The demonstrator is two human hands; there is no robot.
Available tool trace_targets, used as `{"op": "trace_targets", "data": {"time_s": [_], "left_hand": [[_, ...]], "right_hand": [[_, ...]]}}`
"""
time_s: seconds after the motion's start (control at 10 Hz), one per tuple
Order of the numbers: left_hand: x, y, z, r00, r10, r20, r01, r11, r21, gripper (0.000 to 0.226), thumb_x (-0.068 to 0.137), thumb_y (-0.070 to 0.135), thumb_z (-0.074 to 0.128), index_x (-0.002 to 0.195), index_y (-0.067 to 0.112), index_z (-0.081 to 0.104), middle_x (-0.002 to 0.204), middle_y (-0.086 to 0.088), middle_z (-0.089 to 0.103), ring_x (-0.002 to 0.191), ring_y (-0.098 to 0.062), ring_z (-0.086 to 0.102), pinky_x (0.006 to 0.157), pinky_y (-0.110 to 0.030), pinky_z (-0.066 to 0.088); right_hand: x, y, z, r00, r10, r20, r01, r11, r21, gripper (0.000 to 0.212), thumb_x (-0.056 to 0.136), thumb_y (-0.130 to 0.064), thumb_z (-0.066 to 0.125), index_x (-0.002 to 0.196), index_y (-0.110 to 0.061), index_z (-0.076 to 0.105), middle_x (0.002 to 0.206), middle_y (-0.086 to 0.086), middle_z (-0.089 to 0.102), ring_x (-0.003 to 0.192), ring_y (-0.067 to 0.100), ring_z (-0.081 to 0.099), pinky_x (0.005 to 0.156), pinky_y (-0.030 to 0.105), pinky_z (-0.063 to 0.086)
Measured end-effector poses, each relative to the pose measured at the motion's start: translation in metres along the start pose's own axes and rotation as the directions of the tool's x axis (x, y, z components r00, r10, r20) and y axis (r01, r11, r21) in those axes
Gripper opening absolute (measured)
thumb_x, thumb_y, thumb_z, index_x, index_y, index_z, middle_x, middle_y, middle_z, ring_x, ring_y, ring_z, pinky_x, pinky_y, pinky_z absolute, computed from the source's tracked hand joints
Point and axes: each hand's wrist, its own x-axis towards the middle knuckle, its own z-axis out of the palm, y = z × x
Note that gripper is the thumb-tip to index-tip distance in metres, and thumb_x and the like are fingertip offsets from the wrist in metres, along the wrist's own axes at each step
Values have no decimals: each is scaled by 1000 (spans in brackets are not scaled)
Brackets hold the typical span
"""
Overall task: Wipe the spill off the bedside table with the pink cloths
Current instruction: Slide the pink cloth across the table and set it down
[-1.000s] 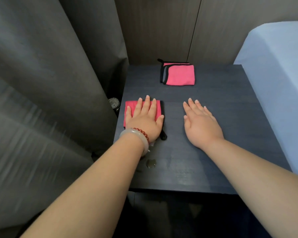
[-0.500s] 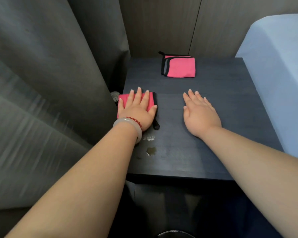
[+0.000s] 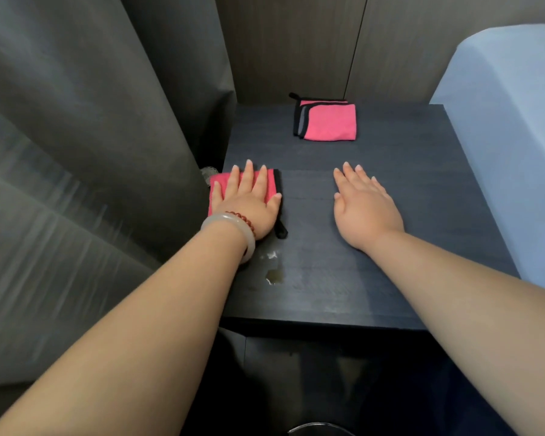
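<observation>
A dark bedside table [image 3: 406, 190] carries two folded pink cloths with black trim. My left hand [image 3: 249, 202] presses flat, fingers straight, on the near pink cloth [image 3: 218, 184], which overhangs the table's left edge. The second pink cloth [image 3: 328, 122] lies alone at the back of the table. My right hand [image 3: 364, 204] rests flat on the bare tabletop, right of the middle, holding nothing. Small wet patches of spill [image 3: 272, 272] sit just behind my left wrist, near the front left corner.
A grey curtain [image 3: 92, 152] hangs close along the table's left side. A pale blue bed [image 3: 510, 121] borders the right edge. Wooden wall panels stand behind. A small round object [image 3: 206, 174] shows between curtain and table.
My left hand has slid the near cloth leftward to the table's left edge, uncovering wet spots behind it. The right hand stays flat in about the same place.
</observation>
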Motion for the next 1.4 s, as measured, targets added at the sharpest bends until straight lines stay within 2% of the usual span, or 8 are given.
{"op": "trace_targets", "data": {"time_s": [0.2,0.3,0.4,0.7,1.0,1.2,1.3,1.4], "left_hand": [[-81,16,37,982,134,-130,-134,991,10,65,98,55,14,154,30,-9,162,4,-16,148,-19,-16,119,-45,-7],[-119,23,52,979,168,-116,-166,986,32,65,98,56,13,153,31,-12,161,6,-18,147,-18,-19,119,-46,-8],[-109,18,51,975,183,-124,-178,983,55,65,97,59,14,153,34,-10,161,8,-17,147,-16,-17,119,-47,-8],[-92,-14,42,987,-52,-154,53,999,3,66,98,56,14,154,29,-7,163,2,-14,148,-21,-14,118,-49,-6],[-138,21,70,951,240,-197,-234,971,53,70,94,60,11,155,29,-2,163,2,-9,149,-19,-12,118,-42,-10],[-120,-9,57,983,7,-184,0,999,37,67,96,58,9,154,30,-9,162,1,-14,148,-21,-14,118,-43,-7],[-132,25,62,977,26,-213,-26,1000,1,69,97,55,12,155,25,-8,162,-3,-15,148,-25,-16,118,-47,-10],[-146,57,73,968,163,-193,-163,987,14,70,97,56,15,155,23,-5,162,-3,-13,148,-25,-17,117,-49,-11]], "right_hand": [[1,0,0,1000,2,-3,-2,1000,7,53,102,-27,27,155,-18,21,163,-1,13,150,16,7,122,35,5],[0,-1,0,1000,5,0,-5,1000,9,53,102,-26,27,155,-18,21,163,-1,13,150,16,7,122,35,5],[1,-1,0,1000,-6,5,6,1000,3,53,102,-26,27,155,-17,21,163,0,13,150,16,7,122,35,5],[-1,-1,-1,1000,-6,6,6,1000,8,53,103,-26,26,155,-17,21,163,1,13,150,17,7,122,36,6],[2,2,0,1000,-18,15,18,1000,3,53,103,-26,25,155,-17,20,164,0,12,150,16,6,122,35,6],[2,4,0,1000,-20,12,20,1000,6,53,103,-27,25,155,-17,20,163,0,12,150,17,7,122,35,6],[3,5,-1,1000,-25,11,25,999,24,52,104,-27,25,154,-17,23,163,1,14,150,18,8,122,36,7],[4,6,-1,999,-41,25,40,999,30,51,104,-26,26,154,-17,23,163,2,14,150,18,9,122,36,7]]}}
